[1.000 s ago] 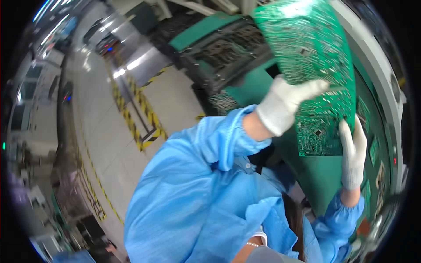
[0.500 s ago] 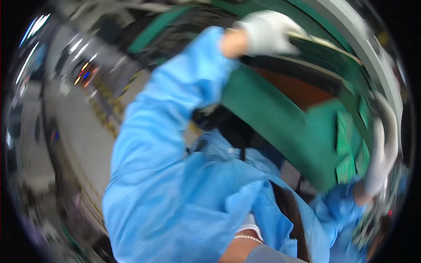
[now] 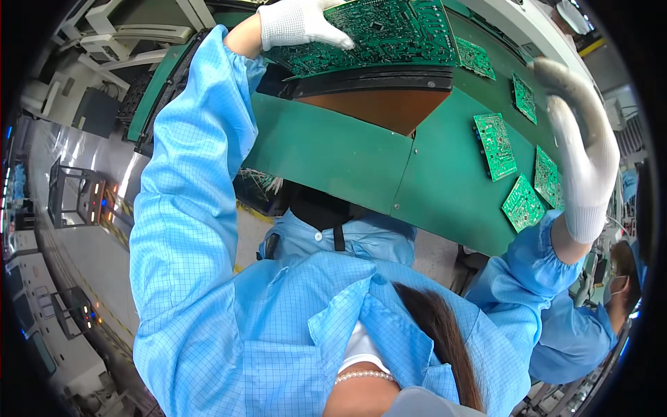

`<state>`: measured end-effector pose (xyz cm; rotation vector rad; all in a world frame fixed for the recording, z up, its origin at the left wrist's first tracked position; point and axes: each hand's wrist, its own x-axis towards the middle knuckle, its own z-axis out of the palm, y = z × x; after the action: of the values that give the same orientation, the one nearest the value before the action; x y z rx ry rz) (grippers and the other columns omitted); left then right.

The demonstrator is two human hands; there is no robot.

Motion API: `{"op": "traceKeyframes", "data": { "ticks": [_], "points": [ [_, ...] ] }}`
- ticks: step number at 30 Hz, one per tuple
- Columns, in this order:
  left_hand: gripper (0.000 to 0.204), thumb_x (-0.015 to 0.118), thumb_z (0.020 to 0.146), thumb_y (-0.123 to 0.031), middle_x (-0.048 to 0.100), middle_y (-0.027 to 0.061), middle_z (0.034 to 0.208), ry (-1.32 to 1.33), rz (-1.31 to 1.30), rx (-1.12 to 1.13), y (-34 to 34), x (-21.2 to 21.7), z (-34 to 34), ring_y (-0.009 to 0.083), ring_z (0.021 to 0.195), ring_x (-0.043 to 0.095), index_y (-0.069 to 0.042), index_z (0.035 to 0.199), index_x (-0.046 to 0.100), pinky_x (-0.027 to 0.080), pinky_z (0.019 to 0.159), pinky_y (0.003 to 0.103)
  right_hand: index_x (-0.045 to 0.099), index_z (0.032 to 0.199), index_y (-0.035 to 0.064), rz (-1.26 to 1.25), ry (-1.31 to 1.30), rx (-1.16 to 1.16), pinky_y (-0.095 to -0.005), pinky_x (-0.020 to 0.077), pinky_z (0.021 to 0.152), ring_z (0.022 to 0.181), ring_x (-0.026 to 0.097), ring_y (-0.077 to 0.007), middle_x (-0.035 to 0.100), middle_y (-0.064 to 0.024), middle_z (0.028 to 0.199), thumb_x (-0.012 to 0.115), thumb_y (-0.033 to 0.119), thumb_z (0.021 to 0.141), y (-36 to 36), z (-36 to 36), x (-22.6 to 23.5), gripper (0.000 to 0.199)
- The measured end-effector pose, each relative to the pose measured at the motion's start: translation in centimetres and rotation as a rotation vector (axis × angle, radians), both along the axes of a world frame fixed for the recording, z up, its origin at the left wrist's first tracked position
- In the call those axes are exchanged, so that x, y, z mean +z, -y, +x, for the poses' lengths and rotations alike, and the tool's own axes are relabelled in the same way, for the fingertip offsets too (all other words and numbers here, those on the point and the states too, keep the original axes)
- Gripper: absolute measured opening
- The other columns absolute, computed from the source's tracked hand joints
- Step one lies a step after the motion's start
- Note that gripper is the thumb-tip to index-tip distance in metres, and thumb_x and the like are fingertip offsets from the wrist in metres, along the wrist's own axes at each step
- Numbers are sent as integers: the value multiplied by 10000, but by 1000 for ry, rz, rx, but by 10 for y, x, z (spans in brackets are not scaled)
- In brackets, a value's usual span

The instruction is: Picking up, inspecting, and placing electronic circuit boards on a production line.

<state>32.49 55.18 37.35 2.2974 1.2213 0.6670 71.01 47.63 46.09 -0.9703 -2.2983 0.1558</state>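
A large green circuit board (image 3: 396, 35), dotted with solder joints and small parts, stands tilted at the far side of the bench. My left hand (image 3: 306, 26), in a white knit glove, grips it at its left end, the thumb lying over its face and the other fingers partly cut off by the frame's edge. At the right, over the bench, my gloved right hand (image 3: 587, 149) is raised with nothing in it, thumb and fingers apart. Smaller green circuit boards lie near it, among them one board (image 3: 495, 146) and another (image 3: 523, 202).
Below the large board, a black-edged brown panel (image 3: 379, 109) is set in the green bench top (image 3: 326, 146). A pale rail (image 3: 535, 28) runs along the bench's far right. Another person in a blue smock (image 3: 566, 340) is at the lower right. Machines stand across the aisle at left.
The whole view has swung and sharpened, so the bench and both hands appear shifted left and up. My left hand still holds the large board; my right hand stays raised and parted.
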Motion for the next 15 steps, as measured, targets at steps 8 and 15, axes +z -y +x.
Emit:
{"op": "traceKeyframes", "data": {
  "ticks": [8, 15],
  "points": [
    [345, 854, 787, -218, 717, 116, 779, -20, -3, -5, -1, -8, 7, 153, 722, 631, 19, 1004, 729, 519, 708, 349, 675, 1043, 26, 764, 262, 339, -444, 530, 888, 1042, 656, -349, 686, -154, 1123, 741, 263, 859, -47, -106, -1, 308],
    [329, 857, 768, -204, 751, 118, 811, 62, 12, -34, -12, -21, 5, 173, 744, 679, 2, 998, 744, 533, 724, 363, 728, 1018, 11, 116, 1002, 194, -461, 550, 770, 821, 694, -387, 716, -189, 865, 712, 353, 912, -91, -160, 19, 358]
  ]
}}
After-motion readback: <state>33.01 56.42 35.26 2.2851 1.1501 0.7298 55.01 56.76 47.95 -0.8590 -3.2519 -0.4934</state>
